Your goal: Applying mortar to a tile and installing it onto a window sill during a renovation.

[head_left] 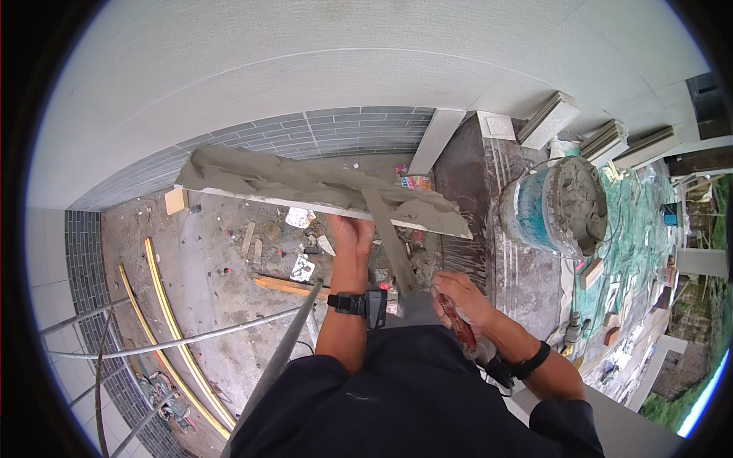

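Note:
My left hand [353, 233] holds up a long, narrow tile [263, 200] from underneath, its fingers partly hidden behind the tile's edge. A thick, uneven layer of wet grey mortar [298, 177] covers the upper face. Closed around a reddish handle, my right hand [462, 299] grips a trowel [392, 244]. The mortar-smeared blade reaches away from me, its far end resting across the coated tile right of its middle. To the right stands a blue bucket [534, 200] filled with grey mortar [579, 200].
Metal scaffold tubes [286, 347] cross at lower left. Yellow strips [172, 313] and a wooden piece [286, 285] lie on the debris-strewn floor [206, 267]. Stacked tiles [548, 120] lean by the wall at right. Green sheeting [637, 221] spreads beyond the bucket.

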`<state>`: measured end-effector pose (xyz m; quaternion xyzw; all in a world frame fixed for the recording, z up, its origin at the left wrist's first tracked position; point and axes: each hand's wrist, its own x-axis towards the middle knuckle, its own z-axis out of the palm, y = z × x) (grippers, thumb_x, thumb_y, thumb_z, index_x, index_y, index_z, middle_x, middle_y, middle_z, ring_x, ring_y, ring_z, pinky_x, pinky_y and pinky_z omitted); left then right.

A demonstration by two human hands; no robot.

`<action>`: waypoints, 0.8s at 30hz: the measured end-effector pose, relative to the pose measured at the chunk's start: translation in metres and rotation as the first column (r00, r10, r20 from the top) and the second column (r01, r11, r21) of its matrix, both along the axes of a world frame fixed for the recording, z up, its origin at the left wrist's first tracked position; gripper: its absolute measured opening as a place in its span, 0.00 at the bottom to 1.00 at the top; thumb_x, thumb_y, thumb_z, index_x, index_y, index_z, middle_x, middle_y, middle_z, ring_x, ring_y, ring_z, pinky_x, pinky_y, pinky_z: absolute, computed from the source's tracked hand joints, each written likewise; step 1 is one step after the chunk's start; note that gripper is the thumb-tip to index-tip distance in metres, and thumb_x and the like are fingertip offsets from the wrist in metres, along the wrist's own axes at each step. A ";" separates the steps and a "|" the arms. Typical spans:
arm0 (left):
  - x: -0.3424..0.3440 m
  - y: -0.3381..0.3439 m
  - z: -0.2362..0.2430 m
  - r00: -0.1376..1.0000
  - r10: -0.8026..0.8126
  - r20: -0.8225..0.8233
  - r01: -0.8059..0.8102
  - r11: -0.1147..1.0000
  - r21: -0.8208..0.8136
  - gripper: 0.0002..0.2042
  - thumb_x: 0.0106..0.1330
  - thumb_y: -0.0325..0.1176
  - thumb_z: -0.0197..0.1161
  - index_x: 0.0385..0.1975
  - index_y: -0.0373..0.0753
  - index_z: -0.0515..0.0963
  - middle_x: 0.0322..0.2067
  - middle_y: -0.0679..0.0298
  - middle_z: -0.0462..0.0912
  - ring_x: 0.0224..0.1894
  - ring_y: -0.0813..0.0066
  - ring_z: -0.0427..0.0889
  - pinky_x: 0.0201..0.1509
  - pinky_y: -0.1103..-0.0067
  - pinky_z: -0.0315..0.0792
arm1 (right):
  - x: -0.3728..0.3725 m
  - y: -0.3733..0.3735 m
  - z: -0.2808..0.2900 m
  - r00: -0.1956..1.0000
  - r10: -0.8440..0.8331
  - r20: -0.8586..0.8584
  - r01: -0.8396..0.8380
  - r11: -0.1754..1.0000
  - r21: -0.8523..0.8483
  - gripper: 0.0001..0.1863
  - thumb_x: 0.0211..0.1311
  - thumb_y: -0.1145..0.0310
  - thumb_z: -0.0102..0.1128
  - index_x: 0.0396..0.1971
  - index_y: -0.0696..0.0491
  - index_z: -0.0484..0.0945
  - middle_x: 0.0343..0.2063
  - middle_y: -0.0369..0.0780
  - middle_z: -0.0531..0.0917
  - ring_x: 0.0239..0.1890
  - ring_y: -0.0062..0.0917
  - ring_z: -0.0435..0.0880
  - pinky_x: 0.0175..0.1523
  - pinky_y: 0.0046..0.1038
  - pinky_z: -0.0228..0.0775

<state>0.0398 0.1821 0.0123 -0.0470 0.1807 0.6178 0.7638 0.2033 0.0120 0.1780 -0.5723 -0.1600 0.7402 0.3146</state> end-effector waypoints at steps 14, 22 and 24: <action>0.025 -0.025 -0.026 0.986 -0.080 -0.144 0.086 0.996 0.032 0.24 0.74 0.49 0.59 0.63 0.43 0.70 0.60 0.64 0.76 0.63 0.65 0.75 0.69 0.62 0.70 | -0.051 0.050 0.025 0.999 0.028 -0.029 -0.027 0.999 0.040 0.16 0.72 0.55 0.52 0.31 0.52 0.72 0.17 0.37 0.75 0.12 0.21 0.71 0.17 0.24 0.63; 0.036 -0.034 -0.031 0.990 -0.109 -0.089 0.114 0.992 0.054 0.28 0.72 0.54 0.59 0.64 0.43 0.69 0.61 0.65 0.76 0.63 0.64 0.75 0.69 0.63 0.69 | -0.081 0.064 0.052 0.970 0.224 -0.098 -0.202 0.960 0.195 0.14 0.75 0.60 0.50 0.33 0.54 0.71 0.18 0.38 0.77 0.13 0.20 0.73 0.19 0.23 0.64; 0.036 -0.034 -0.031 0.993 -0.099 -0.062 0.106 0.989 0.106 0.29 0.71 0.55 0.60 0.65 0.44 0.69 0.61 0.65 0.76 0.63 0.64 0.74 0.69 0.62 0.69 | -0.066 0.065 0.058 0.974 0.207 -0.088 -0.187 0.962 0.197 0.14 0.75 0.60 0.50 0.33 0.55 0.72 0.18 0.38 0.77 0.13 0.20 0.73 0.19 0.23 0.64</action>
